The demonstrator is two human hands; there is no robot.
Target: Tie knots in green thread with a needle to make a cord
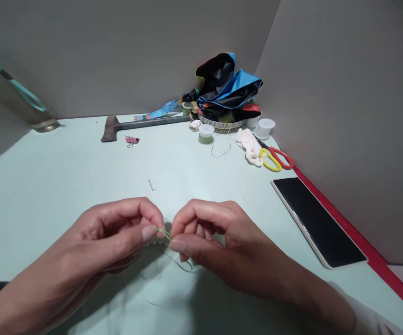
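Grey walls point(124, 56) rise behind and to the right of a pale green table point(65, 172), over which we work with both hands. Our left hand point(112, 246) pinches green thread point(165, 233) between thumb and forefinger, the tips pressed together on it. Our right hand point(232, 246) grips the same thread just beside them, thumb and forefinger drawn close, so that only a short stretch shows between our fingers. Below the fingertips a thin loose strand point(185, 266) curves in a loop.

Just ahead of our left fingers lies a small pin-like piece point(151, 185). Farther ahead we see a pink clip point(132, 140) and, beyond it, an axe-like tool point(152, 123), its head pointing left. Well ahead of our right fingers stand a spool point(206, 135) with green thread on it and, farther right, a clear tub point(266, 125). Behind the spool, blue and black cloth point(227, 90) is heaped up. To the right of our fingers, a crumpled tissue point(250, 148) touches scissors point(281, 158) with red and yellow handles, and a phone point(320, 221) lies nearer to us. A bottle point(11, 95) stands far ahead and left.
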